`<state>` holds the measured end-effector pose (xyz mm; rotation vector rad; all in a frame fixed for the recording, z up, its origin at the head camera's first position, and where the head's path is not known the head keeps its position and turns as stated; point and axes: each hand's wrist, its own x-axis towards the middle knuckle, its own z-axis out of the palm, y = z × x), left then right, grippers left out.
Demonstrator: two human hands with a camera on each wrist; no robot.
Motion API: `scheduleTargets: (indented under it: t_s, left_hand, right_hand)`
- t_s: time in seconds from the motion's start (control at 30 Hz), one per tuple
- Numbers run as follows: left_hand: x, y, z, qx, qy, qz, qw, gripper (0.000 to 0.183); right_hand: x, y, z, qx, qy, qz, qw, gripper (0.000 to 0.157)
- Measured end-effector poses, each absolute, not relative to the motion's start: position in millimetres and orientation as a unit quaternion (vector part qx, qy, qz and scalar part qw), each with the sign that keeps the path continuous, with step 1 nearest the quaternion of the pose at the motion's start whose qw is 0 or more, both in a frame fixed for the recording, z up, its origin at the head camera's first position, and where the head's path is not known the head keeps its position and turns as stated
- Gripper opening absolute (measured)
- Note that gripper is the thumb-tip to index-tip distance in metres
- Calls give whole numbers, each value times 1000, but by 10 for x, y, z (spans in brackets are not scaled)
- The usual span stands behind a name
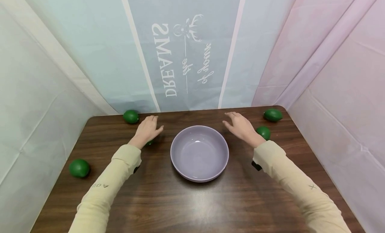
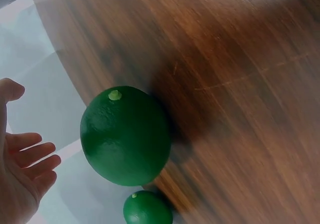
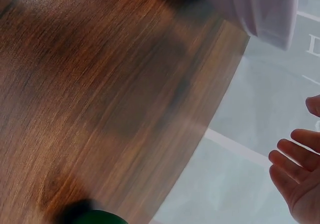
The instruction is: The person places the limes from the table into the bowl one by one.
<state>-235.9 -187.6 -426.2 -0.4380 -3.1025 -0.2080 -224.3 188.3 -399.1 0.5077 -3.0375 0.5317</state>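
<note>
A shallow lilac bowl [image 1: 199,154] stands in the middle of the brown table, between the two hands. My left hand [image 1: 147,129] hovers left of it with fingers extended and thumb apart, holding nothing. Beneath that hand lies a green lime [image 2: 125,136], mostly covered in the head view. Another lime [image 1: 130,116] is at the back left. My right hand [image 1: 241,126], also empty with its fingers extended, is above the table right of the bowl. Close to the right wrist sits a lime [image 1: 263,133]; farther back is another lime [image 1: 272,115].
One more lime [image 1: 79,168] lies near the left edge of the wooden table [image 1: 192,206]. A pale blue-grey cloth with mirrored lettering [image 1: 163,59] hangs behind the table. White cloth walls [image 1: 346,109] flank both sides.
</note>
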Motion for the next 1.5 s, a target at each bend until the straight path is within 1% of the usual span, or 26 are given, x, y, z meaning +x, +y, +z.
scheduleTargets:
  t_s: [0.2, 0.6, 1.1, 1.5]
  left_hand:
    - [-2315, -1936, -4245, -142, -987, -75, 10, 59]
    - [-2217, -2003, -4251, -151, -986, -75, 13, 58]
    - [-2092, -2097, -4361, -191, -974, -86, 82, 50]
    - [-2012, -2211, -4432, -198, -971, -95, 90, 50]
  right_hand:
    - [-2175, 1869, -3948, 167, -969, 181, 7, 50]
    - [-2040, 1823, -3922, 191, -961, 197, 31, 45]
    - [-1870, 1778, -3945, 211, -953, 213, 39, 44]
    - [-1789, 1739, -4005, 233, -940, 238, 73, 38]
